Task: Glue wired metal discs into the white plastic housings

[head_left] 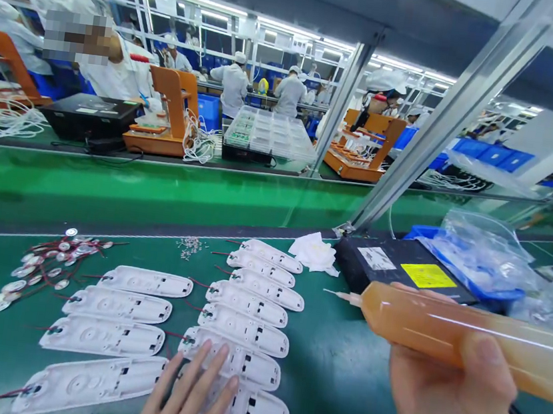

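Amber syringe (423, 322) in right-hand fingers (484, 360)

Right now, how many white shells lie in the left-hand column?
4, front to back: the nearest shell, its right end by the left hand; the second shell; the third shell; the farthest shell. Any below the picture's edge would be hidden.

An amber-coloured syringe (428, 323) is held nearly level, its thin tip (346, 297) pointed left; white plastic shells (116, 305), with red wires (2, 396) at their left ends, are laid hollow-side-up in two columns.
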### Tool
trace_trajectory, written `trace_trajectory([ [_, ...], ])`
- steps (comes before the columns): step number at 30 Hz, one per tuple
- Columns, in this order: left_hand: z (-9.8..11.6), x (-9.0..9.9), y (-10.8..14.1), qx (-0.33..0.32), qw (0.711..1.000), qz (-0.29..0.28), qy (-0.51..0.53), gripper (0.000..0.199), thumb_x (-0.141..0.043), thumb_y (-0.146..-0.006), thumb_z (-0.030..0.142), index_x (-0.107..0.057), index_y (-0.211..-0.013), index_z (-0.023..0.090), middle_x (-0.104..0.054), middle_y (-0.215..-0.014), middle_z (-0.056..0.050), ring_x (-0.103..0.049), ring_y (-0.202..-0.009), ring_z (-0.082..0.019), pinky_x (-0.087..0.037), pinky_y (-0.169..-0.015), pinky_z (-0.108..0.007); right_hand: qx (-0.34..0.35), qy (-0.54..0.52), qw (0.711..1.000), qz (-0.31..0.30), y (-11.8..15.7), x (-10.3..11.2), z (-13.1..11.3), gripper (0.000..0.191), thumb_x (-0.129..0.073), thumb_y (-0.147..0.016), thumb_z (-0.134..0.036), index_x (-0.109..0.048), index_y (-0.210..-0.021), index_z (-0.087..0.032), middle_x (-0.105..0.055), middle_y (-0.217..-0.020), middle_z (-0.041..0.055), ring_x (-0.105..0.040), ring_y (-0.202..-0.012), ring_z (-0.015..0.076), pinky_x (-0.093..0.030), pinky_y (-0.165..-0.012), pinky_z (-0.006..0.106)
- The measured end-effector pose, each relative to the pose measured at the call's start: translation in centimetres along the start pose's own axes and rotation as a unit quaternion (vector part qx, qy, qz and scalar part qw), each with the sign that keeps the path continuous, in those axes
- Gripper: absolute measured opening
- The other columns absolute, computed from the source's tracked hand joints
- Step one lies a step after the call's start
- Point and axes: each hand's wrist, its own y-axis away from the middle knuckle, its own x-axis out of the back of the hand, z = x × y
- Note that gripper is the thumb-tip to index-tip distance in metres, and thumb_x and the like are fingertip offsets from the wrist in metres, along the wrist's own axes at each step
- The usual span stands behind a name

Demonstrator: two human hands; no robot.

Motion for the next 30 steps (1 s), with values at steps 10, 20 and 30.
trace_trajectory([
  [10, -2.5, -1.1, -2.3, 0.111, 0.992, -0.037, 0.041, 0.066, -0.027, -0.091, 0.05, -0.016, -0.143, 0.011, -0.04, -0.137, -0.014, -0.036, -0.126, -0.027, -0.024, -0.099, -0.042, -0.052, -0.007, 0.996, -0.07, -1.3, -4.0, 1.8, 0.048, -0.075, -0.05, -0.048, -0.057, -0.084, -0.018, -0.051, -0.083, 0.0043, -0.056, -0.081, 0.0252, -0.046, -0.042, 0.027],
  [20, -4.8, -4.1, -4.6, 0.126, 0.988, -0.064, 0.07, 0.069, -0.031, -0.092, 0.05, -0.013, -0.142, 0.007, -0.045, -0.132, -0.015, -0.046, -0.119, -0.025, -0.029, -0.096, -0.043, -0.067, 0.053, 0.99, -0.11, -0.8, -4.5, 7.0, 0.044, -0.077, -0.055, -0.042, -0.06, -0.085, -0.016, -0.059, -0.08, 0.0056, -0.06, -0.075, 0.0236, -0.054, -0.065, 0.039],
  [30, -7.0, -4.8, -6.6, 0.057, 0.989, -0.106, 0.084, 0.048, -0.03, -0.094, 0.044, -0.035, -0.135, 0.02, -0.032, -0.143, -0.005, -0.033, -0.125, -0.029, -0.018, -0.098, -0.051, -0.031, 0.205, 0.963, -0.173, 1.5, -2.9, 8.8, 0.029, -0.07, -0.069, -0.041, -0.063, -0.088, -0.021, -0.062, -0.085, 0.0062, -0.058, -0.079, 0.0199, -0.051, -0.075, 0.037],
])
